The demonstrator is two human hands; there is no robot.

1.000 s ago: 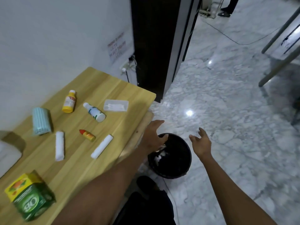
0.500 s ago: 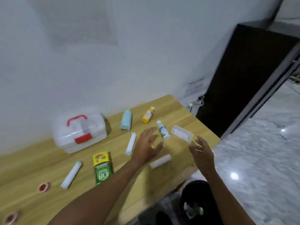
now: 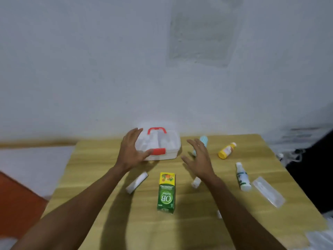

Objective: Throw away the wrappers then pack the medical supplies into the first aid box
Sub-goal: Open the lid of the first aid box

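Observation:
The white first aid box [image 3: 168,143] with a red handle and red latch stands shut at the back of the wooden table [image 3: 198,222]. My left hand [image 3: 131,150] is open at the box's left front corner, thumb close to the latch. My right hand [image 3: 200,157] hovers open just right of the box, holding nothing. A green and yellow carton [image 3: 166,193] lies in front. White gauze rolls lie near my left wrist [image 3: 137,183] and under my right wrist [image 3: 196,182]. A yellow bottle [image 3: 226,151], a white bottle [image 3: 243,176], a clear packet [image 3: 268,191] and a pale blue roll [image 3: 203,141] lie to the right.
A white wall rises right behind the table. The table's left edge drops to a pale floor and an orange surface [image 3: 16,204]. A dark cabinet [image 3: 313,177] stands at the right edge, with cables beside it.
The view swung from the black bin on the floor back to the table. Both open hands moved left and forward, from above the bin to either side of the first aid box.

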